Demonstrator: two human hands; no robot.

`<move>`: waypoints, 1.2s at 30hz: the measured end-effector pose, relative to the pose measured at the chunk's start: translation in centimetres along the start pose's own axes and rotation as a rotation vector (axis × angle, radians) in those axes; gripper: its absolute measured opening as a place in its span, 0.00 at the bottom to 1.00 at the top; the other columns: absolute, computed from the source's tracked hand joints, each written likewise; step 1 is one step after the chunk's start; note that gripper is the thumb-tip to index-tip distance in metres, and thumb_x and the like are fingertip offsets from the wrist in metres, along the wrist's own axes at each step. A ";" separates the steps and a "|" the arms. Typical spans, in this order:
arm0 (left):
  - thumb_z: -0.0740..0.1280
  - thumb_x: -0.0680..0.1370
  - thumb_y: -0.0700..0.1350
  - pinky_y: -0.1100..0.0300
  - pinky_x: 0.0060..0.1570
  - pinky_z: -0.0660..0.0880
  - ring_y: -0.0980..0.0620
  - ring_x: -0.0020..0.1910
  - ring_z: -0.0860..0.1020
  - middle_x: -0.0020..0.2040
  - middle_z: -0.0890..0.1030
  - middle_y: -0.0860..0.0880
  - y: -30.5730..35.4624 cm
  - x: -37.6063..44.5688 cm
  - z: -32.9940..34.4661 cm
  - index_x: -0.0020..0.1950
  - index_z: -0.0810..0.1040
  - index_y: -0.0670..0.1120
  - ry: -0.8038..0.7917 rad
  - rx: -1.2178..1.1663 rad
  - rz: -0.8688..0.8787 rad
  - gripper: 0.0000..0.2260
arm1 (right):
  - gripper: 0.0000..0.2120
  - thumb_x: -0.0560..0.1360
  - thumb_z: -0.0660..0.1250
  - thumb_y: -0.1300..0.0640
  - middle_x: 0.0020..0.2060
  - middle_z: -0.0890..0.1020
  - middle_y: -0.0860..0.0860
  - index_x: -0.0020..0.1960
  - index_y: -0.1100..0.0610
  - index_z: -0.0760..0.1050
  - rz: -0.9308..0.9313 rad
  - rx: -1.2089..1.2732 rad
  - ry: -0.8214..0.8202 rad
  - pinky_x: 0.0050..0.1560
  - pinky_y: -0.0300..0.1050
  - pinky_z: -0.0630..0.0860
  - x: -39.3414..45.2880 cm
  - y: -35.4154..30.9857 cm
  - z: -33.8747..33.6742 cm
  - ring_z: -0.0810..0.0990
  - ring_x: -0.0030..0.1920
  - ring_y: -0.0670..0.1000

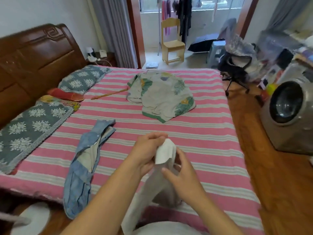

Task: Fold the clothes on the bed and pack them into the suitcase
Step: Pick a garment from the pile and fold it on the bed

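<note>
three garments (160,94), two pillows (83,78), one bed (203,133), two hands (147,150)

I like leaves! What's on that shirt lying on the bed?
Green leaf prints on the pale shirt, seen from the head view.

No text, label, brand or number can be read anywhere. The boxes (277,72) piled at the right of the frame may carry print, but they are too blurred to tell.
</note>
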State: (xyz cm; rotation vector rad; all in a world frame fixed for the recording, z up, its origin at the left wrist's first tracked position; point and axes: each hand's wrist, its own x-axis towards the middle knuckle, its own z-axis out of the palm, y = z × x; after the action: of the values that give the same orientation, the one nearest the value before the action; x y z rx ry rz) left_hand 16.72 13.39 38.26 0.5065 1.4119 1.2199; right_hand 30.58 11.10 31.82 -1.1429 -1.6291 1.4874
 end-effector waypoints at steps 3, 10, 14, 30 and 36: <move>0.65 0.81 0.32 0.45 0.53 0.78 0.42 0.44 0.79 0.43 0.82 0.38 -0.1 -0.8 0.5 0.54 0.82 0.38 -0.066 -0.026 -0.020 0.07 | 0.17 0.79 0.68 0.58 0.52 0.82 0.37 0.63 0.41 0.73 -0.064 -0.046 0.200 0.52 0.39 0.77 0.1 -0.8 -1.1 0.80 0.54 0.40; 0.74 0.74 0.34 0.56 0.55 0.79 0.46 0.43 0.81 0.49 0.81 0.40 0.6 -2.6 -0.4 0.64 0.78 0.38 -0.240 -0.106 0.083 0.19 | 0.08 0.81 0.67 0.56 0.36 0.82 0.47 0.43 0.52 0.80 -0.118 -0.023 0.296 0.38 0.37 0.73 -0.9 -4.4 -4.3 0.78 0.36 0.46; 0.75 0.72 0.30 0.56 0.55 0.79 0.48 0.51 0.83 0.52 0.84 0.42 -0.6 -3.8 -1.1 0.65 0.78 0.43 -0.240 0.018 0.155 0.24 | 0.07 0.79 0.70 0.57 0.38 0.84 0.50 0.43 0.52 0.84 -0.146 -0.008 0.195 0.41 0.42 0.75 -1.0 -6.1 -4.7 0.80 0.40 0.49; 0.60 0.84 0.40 0.65 0.30 0.69 0.56 0.27 0.74 0.27 0.78 0.56 1.5 -5.7 -3.8 0.60 0.81 0.60 -0.083 0.870 0.395 0.17 | 0.11 0.78 0.66 0.61 0.44 0.85 0.61 0.46 0.69 0.82 0.242 0.186 -0.060 0.50 0.60 0.80 -1.1 -5.8 -5.5 0.83 0.45 0.57; 0.58 0.80 0.45 0.44 0.40 0.80 0.50 0.36 0.80 0.34 0.79 0.53 2.3 -5.9 -2.7 0.43 0.77 0.52 -0.016 1.179 0.551 0.10 | 0.16 0.85 0.55 0.53 0.33 0.67 0.44 0.38 0.51 0.63 -0.328 -0.447 0.276 0.33 0.41 0.62 0.0 -3.5 -3.9 0.66 0.34 0.46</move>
State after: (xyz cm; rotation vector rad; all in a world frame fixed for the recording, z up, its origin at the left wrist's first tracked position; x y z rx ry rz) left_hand 15.06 8.26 42.46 1.7875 1.9620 0.6340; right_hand 33.42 12.86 35.86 -1.1763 -1.8886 0.7428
